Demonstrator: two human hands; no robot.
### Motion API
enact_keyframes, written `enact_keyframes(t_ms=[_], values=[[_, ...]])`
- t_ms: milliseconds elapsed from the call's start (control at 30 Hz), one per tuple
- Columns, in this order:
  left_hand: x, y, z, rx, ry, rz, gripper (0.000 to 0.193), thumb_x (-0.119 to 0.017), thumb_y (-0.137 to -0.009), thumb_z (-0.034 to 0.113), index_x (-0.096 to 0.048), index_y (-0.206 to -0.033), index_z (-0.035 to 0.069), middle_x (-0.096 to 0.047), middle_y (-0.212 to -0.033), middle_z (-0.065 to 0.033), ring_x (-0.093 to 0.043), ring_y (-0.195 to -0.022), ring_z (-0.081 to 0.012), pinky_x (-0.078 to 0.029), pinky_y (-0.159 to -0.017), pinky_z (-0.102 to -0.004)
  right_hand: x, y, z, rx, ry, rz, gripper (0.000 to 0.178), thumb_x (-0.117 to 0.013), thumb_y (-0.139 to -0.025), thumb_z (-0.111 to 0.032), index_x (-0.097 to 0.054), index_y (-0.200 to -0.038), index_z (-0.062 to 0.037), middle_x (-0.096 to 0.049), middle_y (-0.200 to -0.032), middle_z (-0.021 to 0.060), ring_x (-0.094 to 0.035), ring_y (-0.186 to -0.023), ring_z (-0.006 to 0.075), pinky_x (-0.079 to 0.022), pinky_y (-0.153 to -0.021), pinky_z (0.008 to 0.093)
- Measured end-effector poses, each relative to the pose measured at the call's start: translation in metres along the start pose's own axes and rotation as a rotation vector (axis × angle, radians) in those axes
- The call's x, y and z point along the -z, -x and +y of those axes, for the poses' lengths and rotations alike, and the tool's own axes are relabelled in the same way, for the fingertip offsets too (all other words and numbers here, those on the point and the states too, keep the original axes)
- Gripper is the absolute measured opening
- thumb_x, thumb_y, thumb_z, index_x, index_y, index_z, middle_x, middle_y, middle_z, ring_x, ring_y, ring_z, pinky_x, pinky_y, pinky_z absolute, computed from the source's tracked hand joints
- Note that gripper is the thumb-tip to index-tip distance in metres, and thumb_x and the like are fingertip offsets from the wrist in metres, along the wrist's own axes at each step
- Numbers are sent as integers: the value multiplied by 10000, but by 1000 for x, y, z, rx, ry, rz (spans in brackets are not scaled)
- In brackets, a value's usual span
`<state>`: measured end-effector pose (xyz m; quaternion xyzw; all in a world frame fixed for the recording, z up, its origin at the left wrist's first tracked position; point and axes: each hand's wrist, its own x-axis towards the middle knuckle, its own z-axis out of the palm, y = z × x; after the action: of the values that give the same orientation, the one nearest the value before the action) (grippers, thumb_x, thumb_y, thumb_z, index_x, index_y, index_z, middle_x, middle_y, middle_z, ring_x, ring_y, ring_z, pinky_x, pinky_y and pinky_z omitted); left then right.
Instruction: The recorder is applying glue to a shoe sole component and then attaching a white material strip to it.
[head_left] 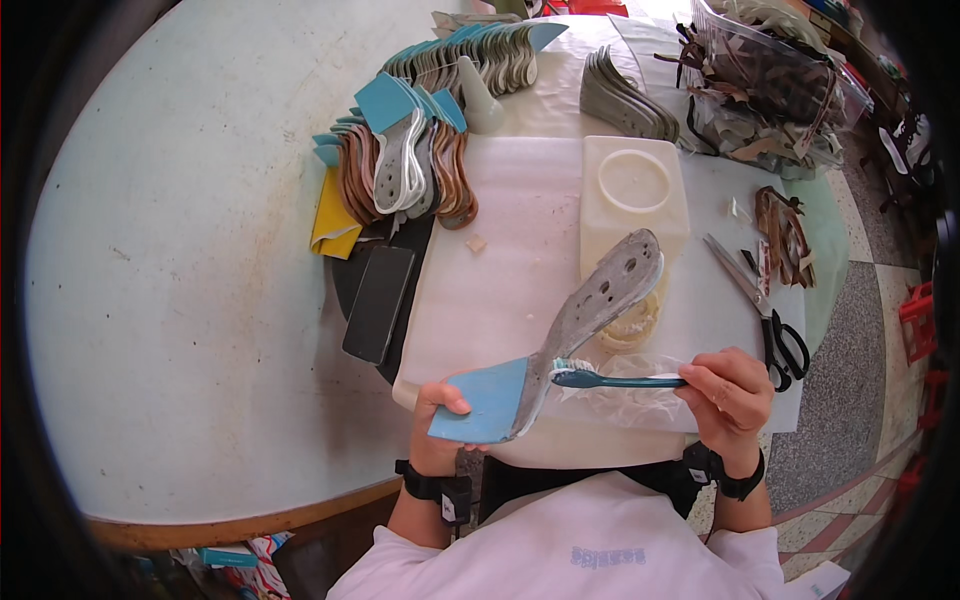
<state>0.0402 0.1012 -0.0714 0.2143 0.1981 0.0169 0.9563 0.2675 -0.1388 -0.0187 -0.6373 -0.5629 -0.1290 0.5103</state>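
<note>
My left hand (437, 430) is closed on the blue heel end of a grey shoe insole (604, 292), its thumb on top. The insole is tilted up, with its holed front end pointing to the far right. Pinched in the fingers of my right hand (732, 402) is a dark teal toothbrush (630, 382), held level. Its bristles touch the insole's right edge near the blue part. Behind the insole, a cream plastic container (635, 150) shows a round ring on top. Cream-coloured paste (632, 328) sits in its near opening, partly hidden by the insole.
Stacked insoles (405, 165) stand at the back left, more (625, 95) at the back. A white cone (480, 100), dark phone (380, 303) and yellow cloth (337, 215) lie around the white board (500, 300). Black-handled scissors (768, 320) are at right, below a tub of scraps (770, 85).
</note>
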Motion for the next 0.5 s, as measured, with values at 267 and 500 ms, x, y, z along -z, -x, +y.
enact_keyframes(t_ms=[267, 500], values=[[8, 0, 1, 54, 56, 25, 565, -509, -563, 120, -484, -1026, -203, -595, -663, -263, -555, -398, -303, -510, -387, -340, 2, 9, -4, -283, 10, 319, 242, -744, -633, -35, -665, -855, 18, -603, -715, 114, -536, -561, 189, -405, -493, 270], [-7, 2, -2, -34, -7, 46, 538, -501, -559, 145, -508, -983, -187, -590, -630, -240, -547, -388, -268, -500, -385, -321, 6, -1, -2, 4, -23, -22, 245, -741, -635, -23, -668, -865, 19, -602, -726, 119, -536, -563, 190, -401, -494, 262]])
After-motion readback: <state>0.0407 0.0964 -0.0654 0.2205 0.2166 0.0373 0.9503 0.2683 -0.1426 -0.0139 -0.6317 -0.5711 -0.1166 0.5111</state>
